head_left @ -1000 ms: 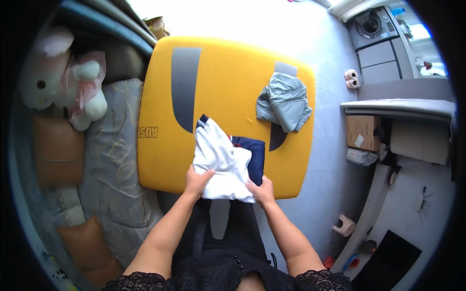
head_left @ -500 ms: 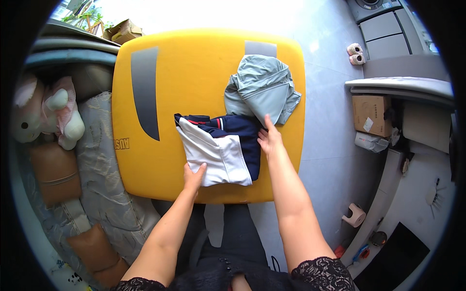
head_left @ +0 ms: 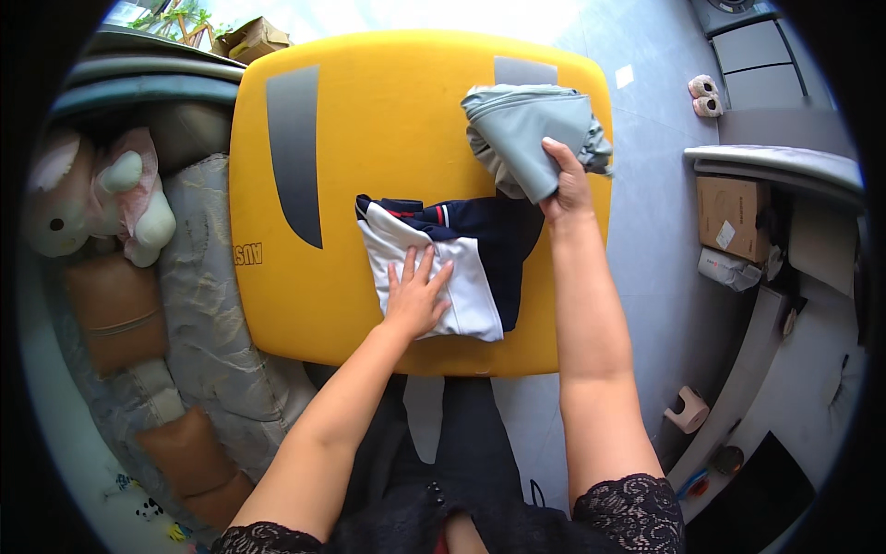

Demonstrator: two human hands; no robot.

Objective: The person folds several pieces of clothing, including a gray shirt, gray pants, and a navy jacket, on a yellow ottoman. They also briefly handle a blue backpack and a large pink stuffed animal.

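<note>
A folded navy and white garment (head_left: 472, 282) with red and white striped trim lies near the front edge of the yellow-covered table (head_left: 388, 120). My left hand (head_left: 417, 295) rests on its white part, palm down with fingers spread. Up and to the right, my right hand (head_left: 569, 185) grips the near corner of a bunched grey-green garment (head_left: 526, 125), thumb on top and the other fingers hidden beneath. That cloth lies in loose folds over the table's far right part, partly covering a dark grey stripe.
To the left, a sofa (head_left: 198, 249) holds a plush toy (head_left: 69, 208) and brown cushions (head_left: 115, 309). On the right are a cardboard box (head_left: 734, 217) under a shelf, a pink stool (head_left: 688, 409) and pink slippers (head_left: 705, 96). Another carton (head_left: 251, 40) stands beyond the table.
My right hand has moved from beside the navy cloth up to the grey-green garment and taken hold of it. My left hand has slid from the white cloth's near edge onto its middle, spreading out.
</note>
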